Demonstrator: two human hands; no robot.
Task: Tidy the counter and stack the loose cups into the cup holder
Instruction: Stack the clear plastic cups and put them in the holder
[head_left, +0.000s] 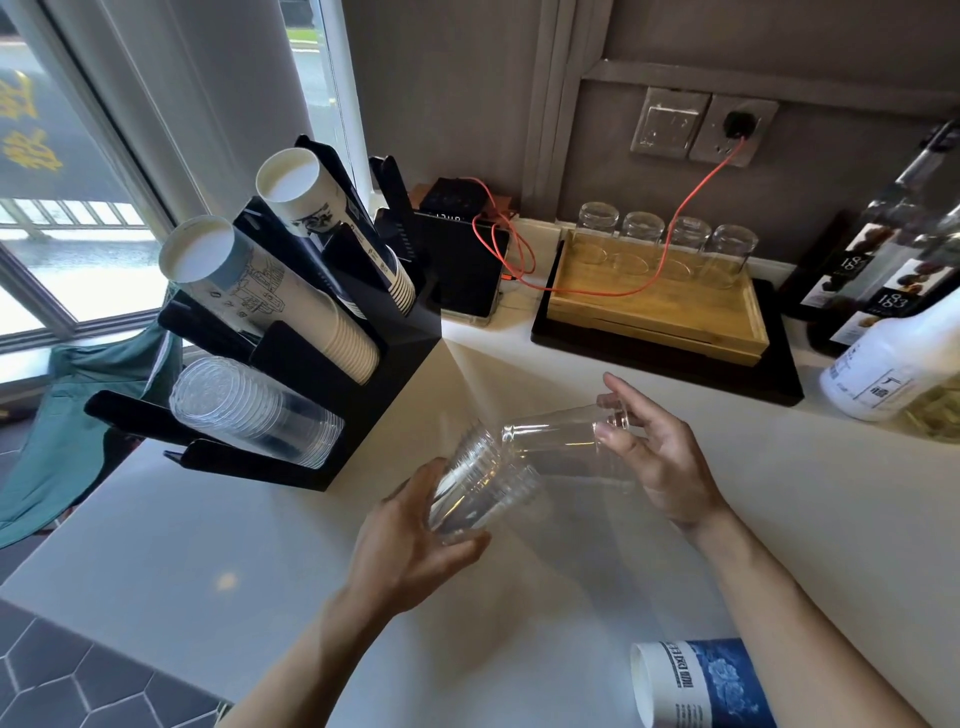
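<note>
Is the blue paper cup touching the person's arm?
Cannot tell. In the head view the blue paper cup lies on the counter right beside the right forearm, which overlaps its edge, hiding any gap.

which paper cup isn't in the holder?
The blue-printed cup, lying on its side on the counter at bottom right. The other paper cups sit nested in the black holder at left.

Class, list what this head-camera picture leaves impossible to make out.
- Count of clear cups nested in the left hand: transparent walls blur together.
- Blue paper cup: cut off by the bottom edge.
- Bottle labels: print too small and at the right edge.
- Cup holder back slots: hidden behind cup stacks.
</note>
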